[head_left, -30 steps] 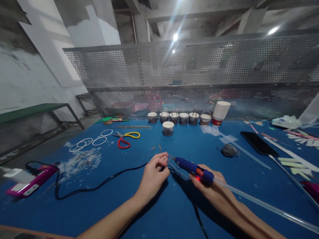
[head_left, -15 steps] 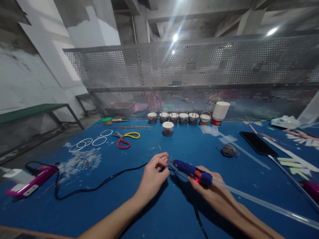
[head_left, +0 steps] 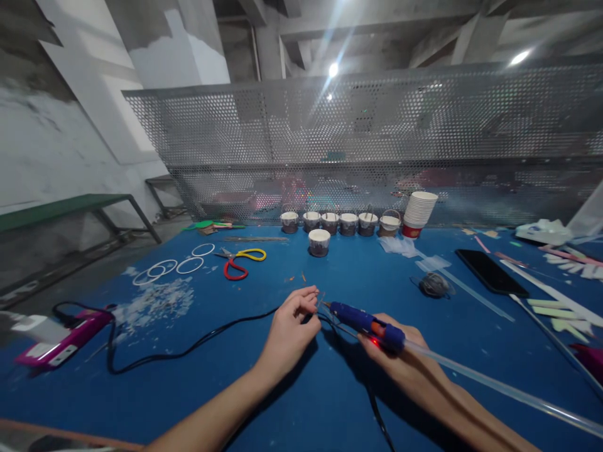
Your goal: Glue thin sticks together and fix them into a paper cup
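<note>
My right hand (head_left: pixel 400 361) grips a blue hot glue gun (head_left: pixel 362 321) with a long clear glue stick (head_left: pixel 494 388) trailing back to the right and a red light on its underside. The gun's nozzle points left at my left hand (head_left: pixel 289 329), whose fingertips pinch a tiny thin piece, too small to identify. Both hands hover just above the blue table (head_left: pixel 301 389). The gun's black cord (head_left: pixel 188 348) runs left across the table.
A pink power strip (head_left: pixel 56 342) lies at the left edge. Red-and-yellow scissors (head_left: pixel 240 262), white rings (head_left: pixel 169 267) and white scraps sit at the left. Several small pots (head_left: pixel 339 223), a cup stack (head_left: pixel 418 213), a phone (head_left: pixel 490 273) and paper strips (head_left: pixel 560 301) lie behind and right.
Almost nothing: the glue gun's nozzle stays at my left fingertips, shifting only slightly, and the view moved a little.
</note>
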A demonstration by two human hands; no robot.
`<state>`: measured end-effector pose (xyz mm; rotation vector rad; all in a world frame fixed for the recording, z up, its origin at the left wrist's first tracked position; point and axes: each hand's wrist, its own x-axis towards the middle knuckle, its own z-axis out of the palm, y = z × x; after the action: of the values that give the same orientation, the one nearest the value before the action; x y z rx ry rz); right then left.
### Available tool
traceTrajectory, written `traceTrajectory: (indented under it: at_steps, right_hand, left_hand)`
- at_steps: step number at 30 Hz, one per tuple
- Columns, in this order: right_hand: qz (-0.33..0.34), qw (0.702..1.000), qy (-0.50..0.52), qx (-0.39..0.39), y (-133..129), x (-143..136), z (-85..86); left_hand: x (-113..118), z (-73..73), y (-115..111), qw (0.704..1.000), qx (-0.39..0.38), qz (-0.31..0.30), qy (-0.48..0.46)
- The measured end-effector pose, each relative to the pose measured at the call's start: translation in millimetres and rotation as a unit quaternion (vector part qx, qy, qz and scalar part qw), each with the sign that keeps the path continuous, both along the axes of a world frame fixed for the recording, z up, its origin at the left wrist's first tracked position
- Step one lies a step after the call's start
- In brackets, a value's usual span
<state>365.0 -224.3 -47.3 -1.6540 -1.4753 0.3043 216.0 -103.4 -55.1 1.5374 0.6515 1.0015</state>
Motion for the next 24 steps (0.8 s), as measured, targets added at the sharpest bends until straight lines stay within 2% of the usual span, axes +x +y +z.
traceTrajectory:
  at_steps: [3,14,19,24]
  right_hand:
    - [0.024,1.000,-0.011,-0.018,-1.2,-1.1,1.8]
    - [0.002,1.000,-0.019,-0.004,-1.9,-1.0,-0.8]
    - [0.027,0.999,-0.032,-0.017,-3.6,-2.2,1.8]
    - [0.025,0.999,-0.031,-0.019,-4.0,-3.6,2.2]
  left_hand:
    - [0.1,0.9,-0.2,1.000,-0.005,0.003,0.000]
    - [0.6,1.7,-0.7,1.000,-0.008,0.004,-0.002]
    - [1.1,2.0,-0.2,1.000,-0.009,0.001,-0.002]
    - [0.3,2.4,-0.8,1.000,-0.013,0.001,0.001]
